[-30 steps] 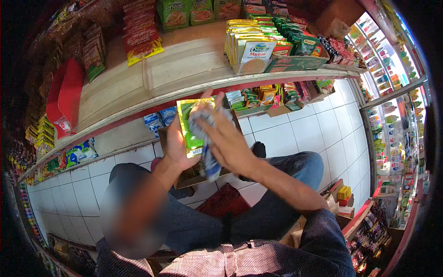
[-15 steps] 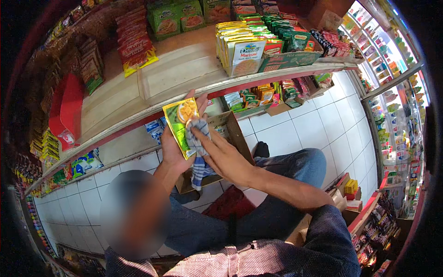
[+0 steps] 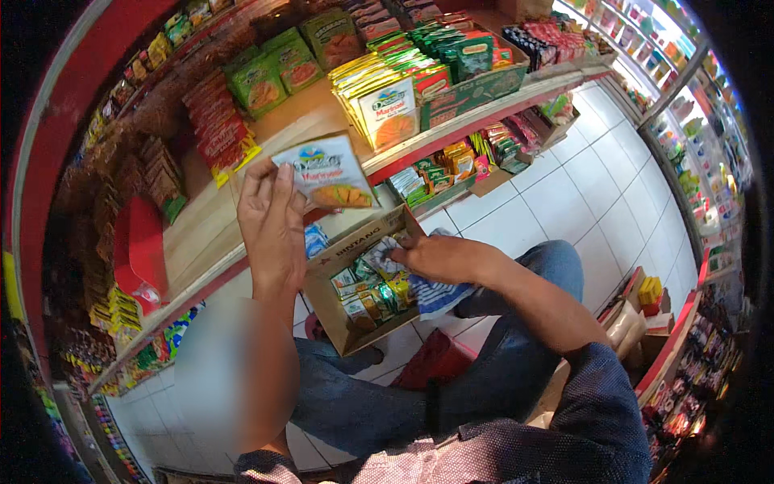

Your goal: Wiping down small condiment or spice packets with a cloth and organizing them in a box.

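My left hand (image 3: pixel 272 214) is raised at the shelf's edge, gripping a seasoning sachet (image 3: pixel 326 173) by its left side. The sachet's white face with a picture of food is toward me. To the right and lower, my right hand (image 3: pixel 443 256) holds a blue, white and grey striped cloth (image 3: pixel 439 294). That hand is over the right rim of an open cardboard box (image 3: pixel 322 310), where several green, white and yellow sachets (image 3: pixel 375 294) lie. A row of similar yellow-edged sachets (image 3: pixel 387 113) stands on the shelf just beyond my left hand.
The wooden shelf (image 3: pixel 205 234) also carries red packets (image 3: pixel 218 133), green pouches (image 3: pixel 262 81) and a red container (image 3: pixel 139 250). More sachets (image 3: pixel 451 169) fill boxes on the lower level. White floor tiles (image 3: pixel 580 177) stretch right, toward a lit display rack (image 3: pixel 701 145). My bent knee (image 3: pixel 556 270) is beside the box.
My left hand has moved up and left with the sachet, now showing its white side. My right hand has drawn the cloth off it, down and right to the box.
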